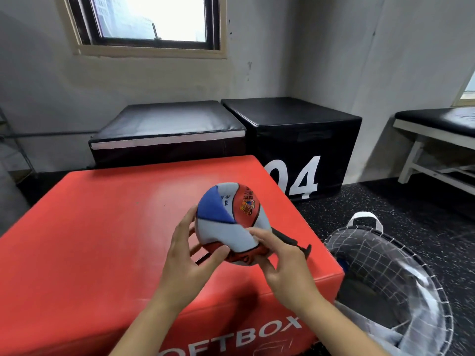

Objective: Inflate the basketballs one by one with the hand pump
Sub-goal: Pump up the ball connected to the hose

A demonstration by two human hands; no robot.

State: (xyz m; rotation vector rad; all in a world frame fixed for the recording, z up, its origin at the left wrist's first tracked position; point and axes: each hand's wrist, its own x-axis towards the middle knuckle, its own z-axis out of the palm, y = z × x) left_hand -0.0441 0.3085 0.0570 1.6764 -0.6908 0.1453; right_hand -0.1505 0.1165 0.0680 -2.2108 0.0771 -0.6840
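A red padded box (102, 253) fills the lower left; white lettering on its front face is cut off by the frame and reads "OFTBOX". Behind it stand two black boxes; the right one (303, 140) is marked "04", the first digit partly hidden. On the floor at right sits a mesh basket (401, 273); what it holds is too dark to make out. Above the red box's right edge, both hands hold a limp ball (228, 222) with blue, grey and red panels and small unreadable print. The left hand (187, 250) cups its left side; the right hand (285, 263) pinches its lower right. The black pump (290, 240) lies just behind, mostly hidden.
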